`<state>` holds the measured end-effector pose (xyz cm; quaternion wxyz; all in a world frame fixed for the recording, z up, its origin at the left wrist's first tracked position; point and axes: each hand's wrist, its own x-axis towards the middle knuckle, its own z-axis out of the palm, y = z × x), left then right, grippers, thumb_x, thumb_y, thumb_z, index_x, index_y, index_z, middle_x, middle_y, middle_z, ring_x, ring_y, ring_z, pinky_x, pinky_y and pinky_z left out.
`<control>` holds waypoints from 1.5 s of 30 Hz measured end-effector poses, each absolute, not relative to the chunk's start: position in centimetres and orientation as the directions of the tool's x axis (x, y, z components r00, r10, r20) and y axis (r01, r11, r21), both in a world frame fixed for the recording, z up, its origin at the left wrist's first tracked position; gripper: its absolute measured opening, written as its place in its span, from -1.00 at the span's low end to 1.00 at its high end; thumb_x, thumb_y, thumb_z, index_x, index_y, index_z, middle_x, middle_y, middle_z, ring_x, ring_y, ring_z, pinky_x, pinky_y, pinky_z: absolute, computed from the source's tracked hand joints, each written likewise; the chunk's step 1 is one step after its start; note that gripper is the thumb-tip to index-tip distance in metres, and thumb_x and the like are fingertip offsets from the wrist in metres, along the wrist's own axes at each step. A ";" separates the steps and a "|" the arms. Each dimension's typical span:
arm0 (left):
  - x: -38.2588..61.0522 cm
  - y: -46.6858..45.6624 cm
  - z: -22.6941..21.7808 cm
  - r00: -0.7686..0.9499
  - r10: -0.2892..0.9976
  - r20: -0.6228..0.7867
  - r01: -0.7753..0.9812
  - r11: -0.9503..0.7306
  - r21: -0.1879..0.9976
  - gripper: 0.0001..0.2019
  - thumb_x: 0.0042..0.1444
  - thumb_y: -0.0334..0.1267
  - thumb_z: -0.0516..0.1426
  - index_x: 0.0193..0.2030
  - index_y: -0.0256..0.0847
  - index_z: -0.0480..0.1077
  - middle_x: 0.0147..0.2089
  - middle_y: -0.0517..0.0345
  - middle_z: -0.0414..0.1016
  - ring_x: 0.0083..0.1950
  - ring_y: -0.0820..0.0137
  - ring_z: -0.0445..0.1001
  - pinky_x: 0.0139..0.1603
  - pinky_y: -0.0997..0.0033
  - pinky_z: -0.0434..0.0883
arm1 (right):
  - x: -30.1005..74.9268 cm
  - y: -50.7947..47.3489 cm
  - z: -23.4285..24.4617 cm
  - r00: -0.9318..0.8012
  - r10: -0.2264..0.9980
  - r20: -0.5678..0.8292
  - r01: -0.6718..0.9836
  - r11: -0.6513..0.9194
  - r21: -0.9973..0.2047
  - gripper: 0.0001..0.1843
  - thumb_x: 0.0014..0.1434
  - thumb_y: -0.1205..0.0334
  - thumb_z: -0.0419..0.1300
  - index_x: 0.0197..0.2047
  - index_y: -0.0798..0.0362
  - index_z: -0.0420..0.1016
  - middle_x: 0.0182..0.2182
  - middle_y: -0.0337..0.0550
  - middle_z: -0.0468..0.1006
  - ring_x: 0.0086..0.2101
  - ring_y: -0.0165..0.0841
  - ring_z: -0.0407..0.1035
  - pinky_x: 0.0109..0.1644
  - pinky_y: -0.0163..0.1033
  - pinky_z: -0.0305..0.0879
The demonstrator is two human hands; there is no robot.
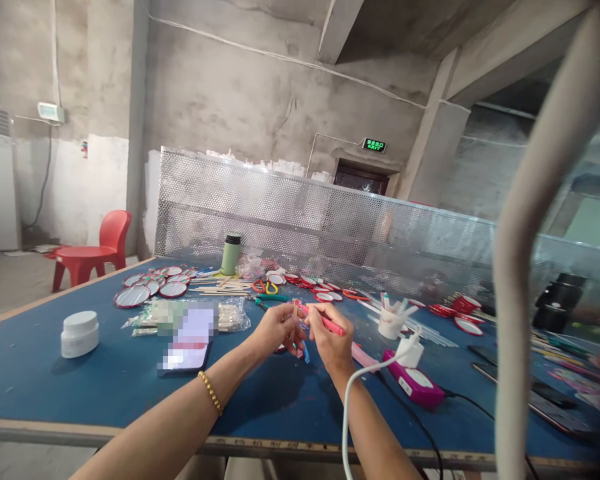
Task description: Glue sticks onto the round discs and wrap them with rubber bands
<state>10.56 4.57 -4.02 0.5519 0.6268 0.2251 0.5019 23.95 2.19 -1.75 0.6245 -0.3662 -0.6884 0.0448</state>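
With the two hands as the centre of the dial and twelve pointing away from the person, a white cord (349, 417) came nearest, crossing the right forearm in view and running to a plug on a purple power block (414, 383) at four o'clock. The right wrist was best kept clear of it, lest a tug jog the work.

The left hand (279, 327) was pinched narrow on a small pale strip (295, 311), raised just above the bench (25, 383). The right hand (331, 333) was curled around a red pen-like tool (333, 325), pointed towards the strip; whether they touched could not be told. Good handling seemed to call for a steady pinch close to the working spot, fingertips clear of the tool's tip, and small, light strokes.

Farther out came the containers. At nine o'clock a white jar (80, 335) stood upright with its lid on, its contents hidden. Between two and three o'clock a white cup (392, 324) held slim, pale pieces upright. At ten o'clock a clear bag (237, 315) lay flat, packed with pale sticks. Beyond, at eleven, stood a green bottle (231, 256), capped in black, its inside not visible.
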 end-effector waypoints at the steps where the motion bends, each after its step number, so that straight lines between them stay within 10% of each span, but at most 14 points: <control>1: 10.6 4.6 -4.0 0.392 0.837 0.381 -0.272 -0.291 0.917 -0.62 0.02 0.00 0.18 -0.17 -0.26 0.27 -0.50 0.15 0.48 -0.57 0.34 0.53 -0.64 0.46 0.45 | 23.9 2.1 -1.7 0.052 0.562 0.826 0.444 0.728 -0.523 -0.75 0.22 0.16 0.13 -0.46 0.06 0.42 -0.60 -0.26 0.45 -0.63 -0.46 0.28 -0.51 -0.35 0.25; 45: 10.7 4.8 -4.1 0.405 0.816 0.413 -0.276 -0.322 0.906 -0.78 0.05 -0.15 0.14 -0.25 -0.24 0.27 -0.51 0.19 0.47 -0.57 0.36 0.53 -0.64 0.47 0.47 | 23.9 2.2 -1.7 -0.004 0.555 0.832 0.472 0.734 -0.488 -0.78 0.22 0.18 0.14 -0.42 0.07 0.47 -0.63 -0.28 0.44 -0.63 -0.45 0.29 -0.50 -0.34 0.24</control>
